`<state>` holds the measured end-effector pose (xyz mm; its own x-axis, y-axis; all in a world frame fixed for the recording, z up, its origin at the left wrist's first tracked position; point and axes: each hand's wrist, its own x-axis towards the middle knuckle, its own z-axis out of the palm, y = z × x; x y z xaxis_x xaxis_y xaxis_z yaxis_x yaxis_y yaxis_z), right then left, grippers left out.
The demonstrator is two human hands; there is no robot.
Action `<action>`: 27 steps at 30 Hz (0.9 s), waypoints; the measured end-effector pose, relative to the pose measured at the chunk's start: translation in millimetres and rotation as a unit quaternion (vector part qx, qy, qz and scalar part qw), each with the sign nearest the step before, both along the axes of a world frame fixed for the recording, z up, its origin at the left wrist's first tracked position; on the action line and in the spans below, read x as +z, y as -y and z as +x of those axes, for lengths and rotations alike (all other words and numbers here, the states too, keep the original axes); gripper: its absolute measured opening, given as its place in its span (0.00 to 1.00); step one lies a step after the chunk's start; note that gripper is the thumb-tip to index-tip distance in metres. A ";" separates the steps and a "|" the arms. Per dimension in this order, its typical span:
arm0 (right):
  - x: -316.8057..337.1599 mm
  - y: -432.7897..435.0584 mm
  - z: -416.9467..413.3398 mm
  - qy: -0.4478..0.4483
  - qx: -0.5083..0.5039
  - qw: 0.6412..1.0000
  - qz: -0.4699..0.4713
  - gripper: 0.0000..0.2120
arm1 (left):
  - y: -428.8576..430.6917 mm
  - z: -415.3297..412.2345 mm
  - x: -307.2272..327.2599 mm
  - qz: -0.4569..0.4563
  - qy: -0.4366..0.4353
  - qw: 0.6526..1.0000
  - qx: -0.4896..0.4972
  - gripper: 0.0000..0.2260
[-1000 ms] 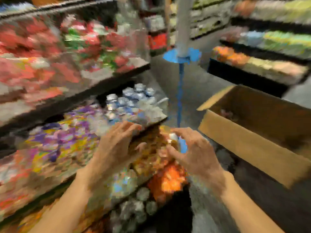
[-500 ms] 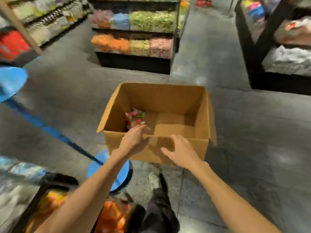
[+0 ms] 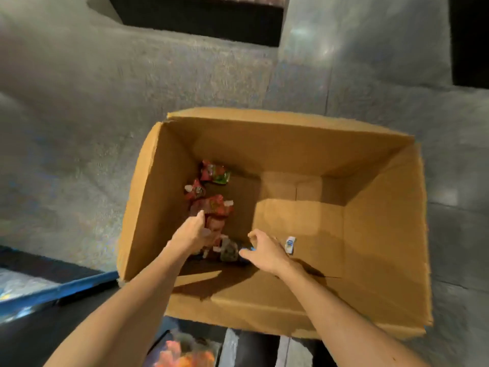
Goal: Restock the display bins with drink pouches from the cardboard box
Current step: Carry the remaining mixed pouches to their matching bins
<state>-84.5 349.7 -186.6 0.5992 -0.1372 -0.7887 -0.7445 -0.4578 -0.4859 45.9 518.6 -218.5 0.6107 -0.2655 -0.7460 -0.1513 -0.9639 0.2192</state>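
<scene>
- Grey speckled floor (image 3: 132, 107) surrounds an open cardboard box (image 3: 383, 234), which stands on it with its flaps up.
- Drink pouches (image 3: 211, 205), red with green patches, lie in a loose row along the box's left inner wall, on the bottom panel.
- One grey, dark pouch (image 3: 229, 250) lies at the near end of that row, between my two hands.
- My left hand (image 3: 191, 234) is inside the box, palm down on the near red pouches, thumb pointing towards the far wall. Its fingers are hidden under the hand, so I cannot tell whether they grip a pouch.
- My right hand (image 3: 266, 251) is inside the box, just right of the grey pouch. Thumb and fingers are parted and loosely curved; the fingertips touch the pouch's edge and enclose nothing.
- A small white-and-blue item (image 3: 290, 244) lies on the box bottom, just beyond my right hand.
- Print on the pouches and on the small item is too blurred to read.
- A blue bar (image 3: 66, 287) runs beside the box's near left corner; orange goods (image 3: 190, 356) show at the bottom edge.
</scene>
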 end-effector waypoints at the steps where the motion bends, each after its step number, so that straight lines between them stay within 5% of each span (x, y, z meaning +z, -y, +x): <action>1: -16.1 -3.2 8.5 -0.014 -0.003 1.000 0.005 0.26 | -1.5 6.7 -16.9 0.004 -0.026 1.000 -0.007 0.36; 3: -45.0 -9.1 21.4 -0.041 -0.006 0.999 0.007 0.29 | -2.1 14.2 -46.6 0.007 -0.019 0.999 -0.044 0.44; 5: -68.6 -16.4 30.3 -0.064 -0.006 0.998 0.008 0.32 | 3.1 20.9 -64.0 0.028 0.096 0.983 -0.156 0.52; 7: -88.2 -22.4 36.8 -0.071 0.019 0.997 -0.002 0.35 | 8.1 27.8 -73.7 0.034 0.170 0.952 -0.251 0.55; 10: -110.6 -26.4 37.8 -0.102 0.135 0.984 -0.059 0.34 | 9.1 35.1 -89.3 0.050 0.169 0.935 -0.306 0.55; 15: -137.5 -30.5 20.1 -0.131 0.212 0.959 -0.139 0.27 | 25.0 28.1 -111.1 0.068 0.160 0.952 -0.253 0.53; 19: -149.7 -28.3 11.2 -0.108 0.211 0.961 -0.140 0.23 | 27.2 28.4 -113.6 0.044 0.077 0.989 -0.114 0.50; 27: -146.7 19.4 3.6 -0.147 0.098 0.978 -0.108 0.23 | 32.0 40.3 -97.3 -0.084 0.011 0.996 0.000 0.36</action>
<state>-80.8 330.3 -333.3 0.3829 -0.2237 -0.8963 -0.7245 -0.6746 -0.1412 86.2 486.6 -315.8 0.6268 -0.3860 -0.6768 -0.1586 -0.9137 0.3742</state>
